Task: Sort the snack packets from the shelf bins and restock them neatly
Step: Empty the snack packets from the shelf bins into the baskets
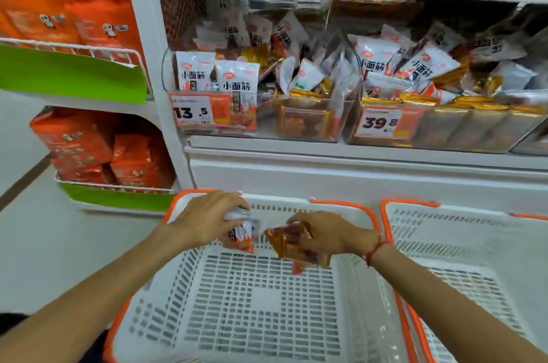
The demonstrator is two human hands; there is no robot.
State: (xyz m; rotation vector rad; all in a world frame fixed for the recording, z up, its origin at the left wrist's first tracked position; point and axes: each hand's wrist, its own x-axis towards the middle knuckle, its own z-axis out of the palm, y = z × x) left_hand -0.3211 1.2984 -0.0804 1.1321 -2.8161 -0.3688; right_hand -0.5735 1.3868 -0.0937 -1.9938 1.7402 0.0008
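**White shelf, clear bins, floor baskets**

On the white shelf (355, 152): two clear bins side by side. Left bin (296, 125), price tag 13.5, heaped with white and gold snack packets (237, 86). Right bin (444, 137), tagged 39.8, likewise mixed. Below: two white slotted baskets (237, 318) with orange rims, touching.

Shop — price tags (192, 109), stocked shelves (355, 152)

Left price tag (192, 110): we read 13.5
Right price tag (381, 123): we read 39.8
White packets (238, 84): we read 小面筋
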